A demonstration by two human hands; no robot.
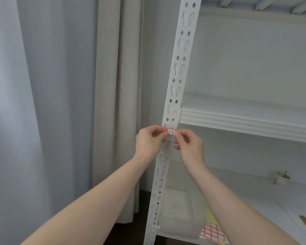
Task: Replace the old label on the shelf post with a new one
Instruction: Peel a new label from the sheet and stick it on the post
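Observation:
A white perforated shelf post (178, 68) runs from the top of the view down to the bottom centre. A small white label (171, 132) with a red border and the handwriting "2-4" lies across the post just below the middle shelf. My left hand (149, 141) pinches the label's left end between thumb and fingers. My right hand (188, 145) pinches its right end. Both hands are in front of the post and hide the part of it right under the label.
A white shelf beam (245, 124) joins the post on the right. On the lower shelf lie a translucent plastic box (180, 213), a sheet of red-bordered labels (212, 233) on yellow paper, and a small cup (283, 177) with a stick in it. Grey curtains (60, 103) hang on the left.

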